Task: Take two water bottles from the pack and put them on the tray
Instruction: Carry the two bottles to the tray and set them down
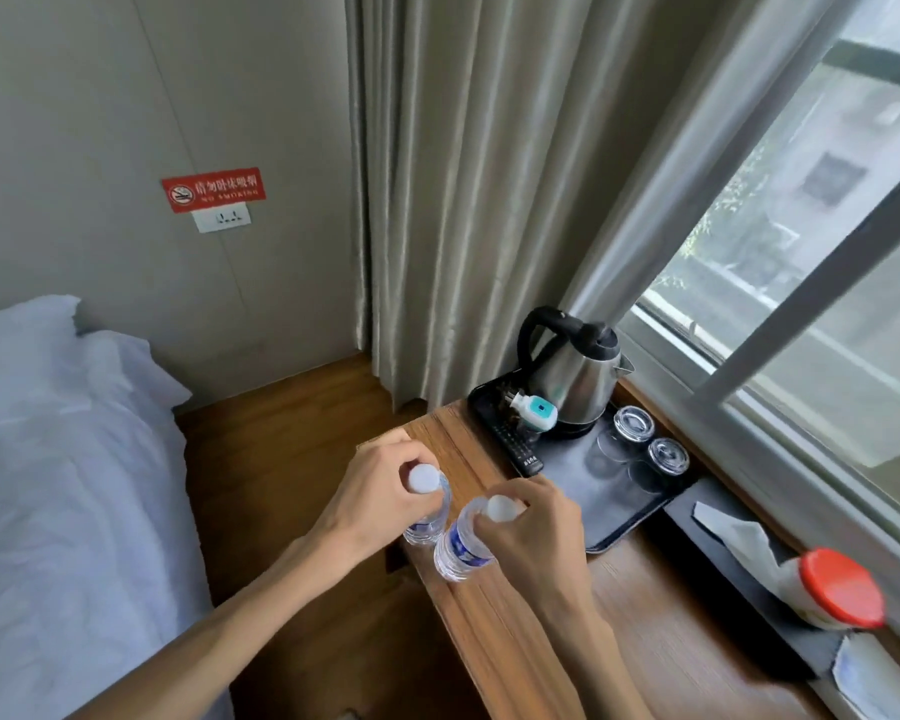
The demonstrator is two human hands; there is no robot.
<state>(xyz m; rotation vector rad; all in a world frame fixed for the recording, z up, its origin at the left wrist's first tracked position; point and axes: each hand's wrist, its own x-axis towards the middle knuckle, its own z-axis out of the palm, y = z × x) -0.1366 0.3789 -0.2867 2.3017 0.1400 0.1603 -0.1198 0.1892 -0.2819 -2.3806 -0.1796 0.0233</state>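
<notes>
Beside the tray's [625, 530] near edge, each hand grips 1 bottle.

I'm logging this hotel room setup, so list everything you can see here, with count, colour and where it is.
water bottles: 2, clear with white caps, one in each hand over the table's left edge
tray: 1, black, on the table by the window
kettle: 1, steel with black handle, back of tray
glasses: 2, clear, upside down on tray's right side
remote control: 1, black, tray's left edge
plug-in device: 1, white and teal, on tray beside kettle
table: 1, wood
tissue box: 1, black, along the window
jar: 1, red lid, on tissue box
no-smoking sign: 1, red, wall
socket: 1, white, under sign
curtains: grey
bed: 1, white, left
left hand: grips one bottle's neck
right hand: grips the other
</notes>
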